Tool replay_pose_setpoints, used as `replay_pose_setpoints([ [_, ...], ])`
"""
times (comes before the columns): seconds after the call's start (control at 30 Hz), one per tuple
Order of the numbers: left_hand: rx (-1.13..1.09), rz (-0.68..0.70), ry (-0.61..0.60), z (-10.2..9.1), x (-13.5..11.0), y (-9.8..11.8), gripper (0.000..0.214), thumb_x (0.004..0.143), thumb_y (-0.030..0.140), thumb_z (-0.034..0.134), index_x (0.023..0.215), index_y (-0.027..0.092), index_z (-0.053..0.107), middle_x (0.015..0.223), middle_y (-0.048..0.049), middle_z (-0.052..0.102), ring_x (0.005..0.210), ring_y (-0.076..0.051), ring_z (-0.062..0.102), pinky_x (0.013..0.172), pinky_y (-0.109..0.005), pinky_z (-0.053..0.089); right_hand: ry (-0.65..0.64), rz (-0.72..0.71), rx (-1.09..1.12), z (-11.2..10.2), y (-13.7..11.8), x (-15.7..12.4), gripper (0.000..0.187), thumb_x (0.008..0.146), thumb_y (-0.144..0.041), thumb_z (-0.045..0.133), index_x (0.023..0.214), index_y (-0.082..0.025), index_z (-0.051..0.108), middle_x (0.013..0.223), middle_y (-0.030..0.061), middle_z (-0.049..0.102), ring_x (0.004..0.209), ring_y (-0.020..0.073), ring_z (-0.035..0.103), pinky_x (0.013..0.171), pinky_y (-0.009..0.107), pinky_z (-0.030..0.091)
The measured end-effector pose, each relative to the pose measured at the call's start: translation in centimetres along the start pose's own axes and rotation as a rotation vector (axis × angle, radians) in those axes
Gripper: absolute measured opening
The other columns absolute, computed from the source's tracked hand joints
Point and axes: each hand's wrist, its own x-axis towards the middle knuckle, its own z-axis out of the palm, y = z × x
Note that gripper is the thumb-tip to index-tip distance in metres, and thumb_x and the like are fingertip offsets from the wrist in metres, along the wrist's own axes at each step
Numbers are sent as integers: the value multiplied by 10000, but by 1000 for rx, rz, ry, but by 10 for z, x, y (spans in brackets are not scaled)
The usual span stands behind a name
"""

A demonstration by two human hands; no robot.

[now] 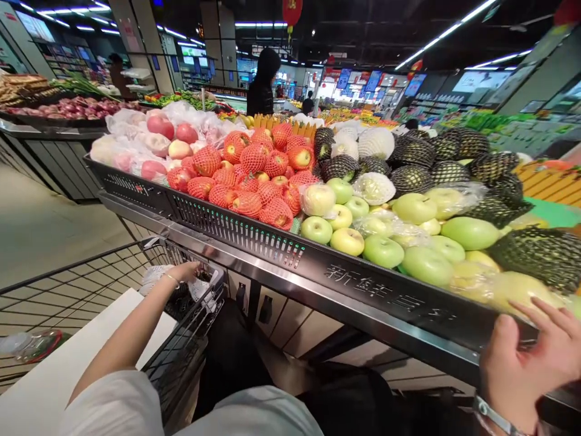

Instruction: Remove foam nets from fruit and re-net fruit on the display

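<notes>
two hands at the fruit stand

nearest to the camera, the right hand (531, 363) is at the low right corner of the picture. its fingers are spread wide and it holds nothing; the fingertips are over the black front edge of the fruit stand (254, 239), just beside a pale yellow-green fruit (521, 290). there is a watch strap on the wrist.

on the other side, the left arm in a white sleeve reaches forward into the wire shopping cart (82, 284). the left hand (188, 270) is down at the front end of the cart, touching a white plastic bag (200, 289). i cannot tell if the fingers are closed on the bag, because the hand is seen from behind. a flat white box (59, 363) lies in the cart under the arm.

behind the edge of the stand lie green apples (384, 250). further left are red fruits in orange net sleeves (254, 157), and further right dark fruits in black nets (494, 166). at the far left, pink apples in clear bags (158, 127).

far behind the stand, a person in a dark hooded coat (262, 85) stands among more displays.
</notes>
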Motion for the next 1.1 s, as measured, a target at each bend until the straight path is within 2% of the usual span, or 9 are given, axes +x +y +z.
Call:
replay_pose_setpoints([
  [0.1, 68, 30, 134, -24, -8, 4, 82, 615, 117, 554, 691, 149, 555, 549, 45, 555, 599, -171, 602, 577, -208, 449, 17, -213, 65, -7, -3, -10, 291, 836, -463, 513, 1067, -424, 686, 1146, 110, 690, 1215, 293, 564, 1069, 559, 378],
  [0.17, 121, 53, 214, -47, -17, 17, 51, 654, 146, 572, 653, 172, 529, 545, 17, 566, 607, -197, 609, 628, -254, 477, 54, -208, 100, -11, -8, -16, 254, 842, -433, 526, 1019, -398, 705, 1065, 110, 715, 1173, 304, 596, 1059, 571, 395],
  [0.3, 208, 259, 379, -73, -54, 84, 125, 817, 286, 531, 763, 183, 576, 717, -41, 631, 698, -222, 609, 753, -337, 479, 20, -122, 289, -8, -32, -41, 197, 839, -382, 550, 917, -316, 719, 960, 98, 720, 1109, 331, 622, 1037, 628, 394],
  [0.43, -8, 874, 570, -46, -95, 165, 189, 908, 311, 478, 899, 198, 629, 842, -51, 666, 788, -194, 611, 765, -302, 475, -516, 17, 562, 13, -66, -94, 188, 861, -284, 565, 982, -266, 706, 1007, 74, 709, 1017, 268, 642, 961, 545, 470],
  [0.53, -76, 1120, 495, -9, -103, 196, 169, 916, 223, 481, 896, 197, 646, 806, -50, 663, 766, -170, 604, 718, -279, 472, -813, 265, 807, 32, -91, -142, 383, 863, -328, 591, 1243, -281, 596, 1283, 84, 609, 1189, 258, 563, 1008, 470, 459],
  [0.6, -92, 1131, 451, 10, -97, 200, 193, 925, 223, 471, 895, 192, 660, 792, -54, 648, 743, -162, 595, 673, -263, 469, -837, 411, 971, 41, -104, -168, 448, 857, -368, 606, 1295, -293, 551, 1349, 76, 553, 1221, 252, 536, 1030, 439, 445],
  [0.7, -163, 1016, 463, 25, -85, 197, 234, 934, 256, 471, 898, 196, 694, 729, -37, 614, 678, -145, 576, 620, -243, 461, -873, 583, 1073, 44, -118, -193, 314, 847, -355, 633, 1148, -269, 640, 1139, 63, 644, 1036, 214, 615, 953, 383, 493],
  [0.93, -381, 1041, 561, 32, -82, 203, 159, 896, 204, 564, 942, 209, 717, 830, -34, 683, 760, -142, 627, 704, -247, 493, -793, 967, 1122, 54, -131, -210, 395, 784, -340, 692, 1163, -281, 597, 1248, 41, 593, 1107, 192, 573, 999, 366, 466],
  [1.1, -455, 1004, 435, 45, -87, 204, 158, 884, 198, 567, 1020, 204, 647, 925, -46, 696, 825, -152, 651, 749, -266, 510, -854, 1019, 1204, 66, -136, -221, 460, 638, -245, 799, 1063, -254, 623, 1014, 26, 678, 944, 184, 625, 864, 328, 524],
])
